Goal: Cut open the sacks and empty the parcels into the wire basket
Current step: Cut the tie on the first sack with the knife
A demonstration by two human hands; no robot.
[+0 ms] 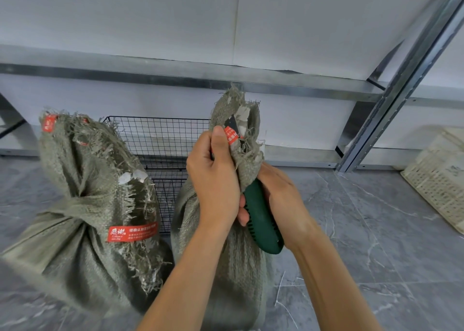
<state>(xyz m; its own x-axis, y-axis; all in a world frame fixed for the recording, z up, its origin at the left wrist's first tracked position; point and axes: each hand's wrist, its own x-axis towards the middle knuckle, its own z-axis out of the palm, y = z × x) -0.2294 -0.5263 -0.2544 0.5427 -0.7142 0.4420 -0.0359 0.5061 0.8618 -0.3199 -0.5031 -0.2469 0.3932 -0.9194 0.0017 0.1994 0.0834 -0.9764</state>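
Left hand [213, 180] clamps fist round neck of right sack [236, 230]; right hand [281, 200] grips green knife [261, 220], its blade [232, 124] poking from the sack top.

Two arms are all that shows of the person. The left grip [213, 180] is a bare hand with a broad back, smooth knuckles and a thick thumb [219, 144] whose nail looks short and rounded. Below the left grip, the left forearm [190, 268] is slender and unsleeved, uncovered down to the lower edge of the view. The right grip [281, 197], just right of the left grip, is likewise a bare hand, with faint ridges across its back. The right forearm [326, 280], lower and right of the left grip, is also uncovered to the edge.
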